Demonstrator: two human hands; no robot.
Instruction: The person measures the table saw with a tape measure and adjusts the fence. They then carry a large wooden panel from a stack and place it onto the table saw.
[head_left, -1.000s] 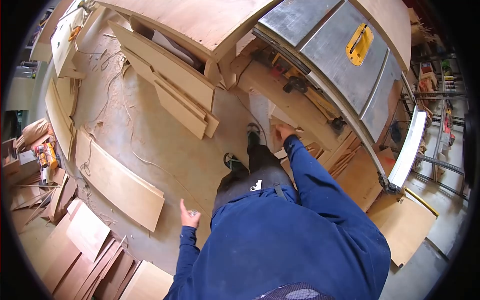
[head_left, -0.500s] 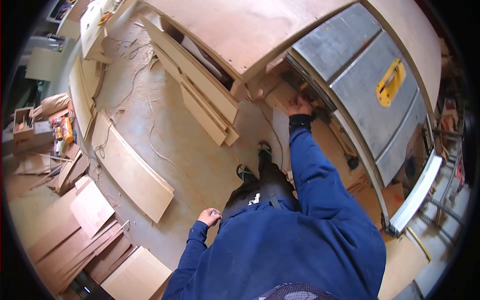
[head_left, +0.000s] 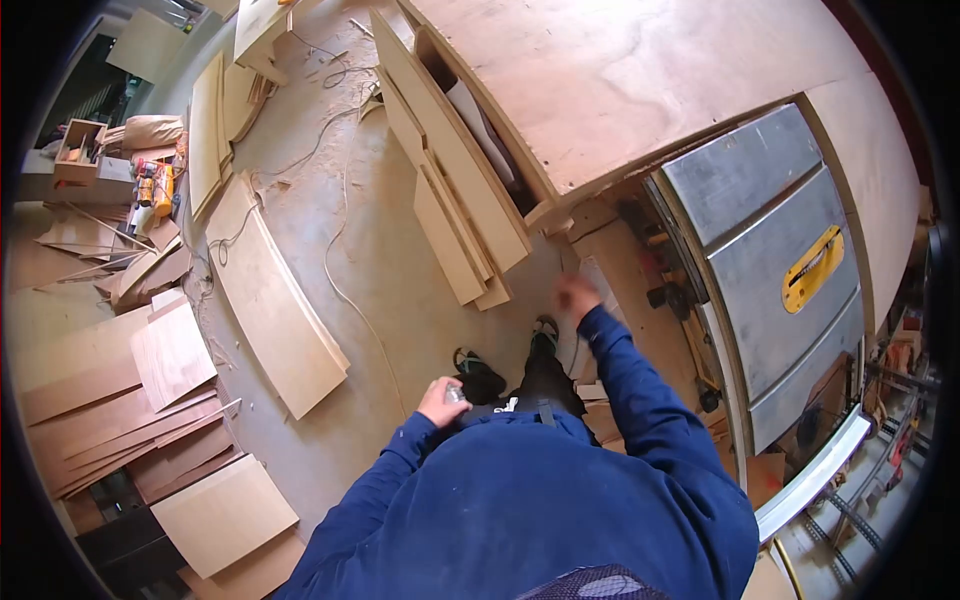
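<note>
My left hand (head_left: 440,401) is held in front of my waist, its fingers closed around a small shiny object (head_left: 453,393) that I cannot identify. My right hand (head_left: 577,296) is stretched forward and low, blurred by motion, just below the corner of the plywood-topped bench (head_left: 620,90) and left of the table saw (head_left: 760,250). Whether it holds anything is not visible. Both arms are in blue sleeves. My feet (head_left: 480,362) stand on the dusty floor below the hands.
The saw has a yellow throat plate (head_left: 812,268) and a white fence rail (head_left: 810,475). Plywood strips (head_left: 450,210) lean against the bench. More boards (head_left: 275,300) and stacked offcuts (head_left: 130,400) lie on the floor at left, with a loose cord (head_left: 345,290) across it.
My right hand has drawn back from the saw's front edge toward my body. My left hand rose slightly, still closed on the small object. The view swung to the right.
</note>
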